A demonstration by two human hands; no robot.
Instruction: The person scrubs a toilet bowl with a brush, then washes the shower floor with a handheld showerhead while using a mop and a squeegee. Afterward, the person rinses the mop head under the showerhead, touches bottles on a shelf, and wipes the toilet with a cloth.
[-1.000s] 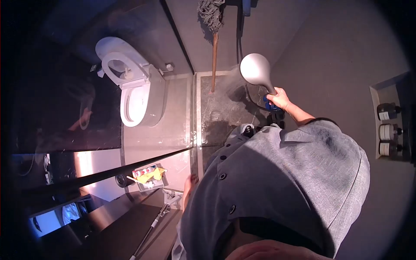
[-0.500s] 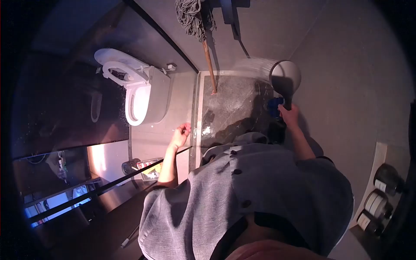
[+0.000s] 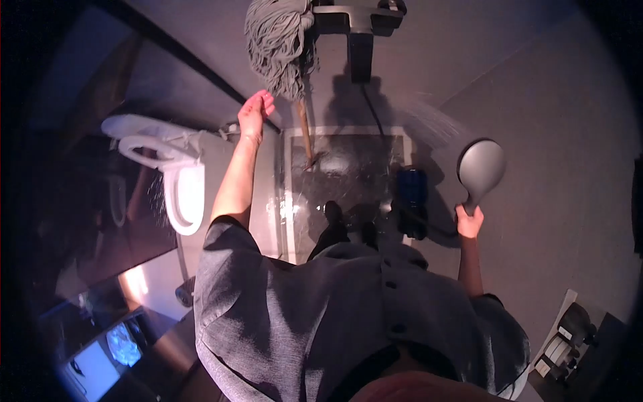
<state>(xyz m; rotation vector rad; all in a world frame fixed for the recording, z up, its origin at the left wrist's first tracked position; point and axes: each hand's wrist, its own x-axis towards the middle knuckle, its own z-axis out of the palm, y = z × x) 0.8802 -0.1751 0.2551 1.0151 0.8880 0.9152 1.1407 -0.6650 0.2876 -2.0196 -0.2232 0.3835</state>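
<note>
In my right hand (image 3: 470, 221) is the handle of a round grey shower head (image 3: 483, 166), fingers wrapped around it. Fine water jets spray from its face toward the wall at the upper left. My left hand (image 3: 256, 115) is raised and holds nothing, its fingers loosely apart. Close beside that hand, a mop (image 3: 280, 47) with a grey string head stands upside down. Its wooden handle (image 3: 305, 130) runs down to the wet shower floor (image 3: 348, 174); I cannot tell whether the left fingertips touch the strings.
A toilet (image 3: 184, 194) with its lid raised stands to the left, past the dark-framed partition (image 3: 194, 57). A dark wall fixture (image 3: 360, 53) is ahead. Blue items (image 3: 412, 191) stand on the floor at the right. Several bottles (image 3: 566, 338) line a shelf at lower right.
My left hand has risen from near the floor's edge to beside the mop head. My right hand has moved right and outward with the shower head. The view has tilted upward.
</note>
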